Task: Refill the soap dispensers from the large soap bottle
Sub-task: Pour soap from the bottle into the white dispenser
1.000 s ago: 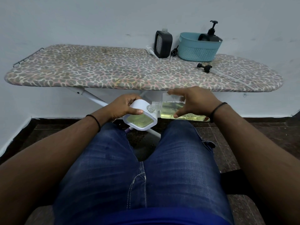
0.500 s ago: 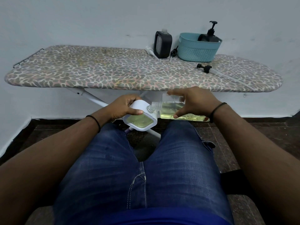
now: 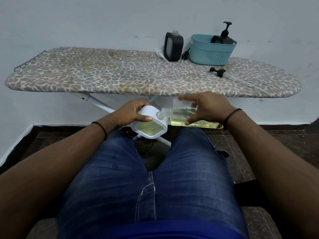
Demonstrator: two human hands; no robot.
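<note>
My left hand (image 3: 132, 113) grips a white square soap dispenser (image 3: 149, 127) with yellow-green soap showing through its window, held above my knees. My right hand (image 3: 209, 107) grips the large clear soap bottle (image 3: 179, 114), tipped on its side with its open neck against the dispenser's top. Pale yellow soap lies along the bottle's lower side. A black dispenser (image 3: 173, 46) with no pump stands on the ironing board (image 3: 103, 75). Another black dispenser (image 3: 223, 37) with its pump on sits in a teal basket (image 3: 210, 53).
Loose pumps lie on the board: a white one (image 3: 159, 53) left of the black dispenser, a black one (image 3: 185, 55) beside the basket, and a black one with a long tube (image 3: 218, 72) at the right. The board's white legs (image 3: 96, 102) stand before my knees.
</note>
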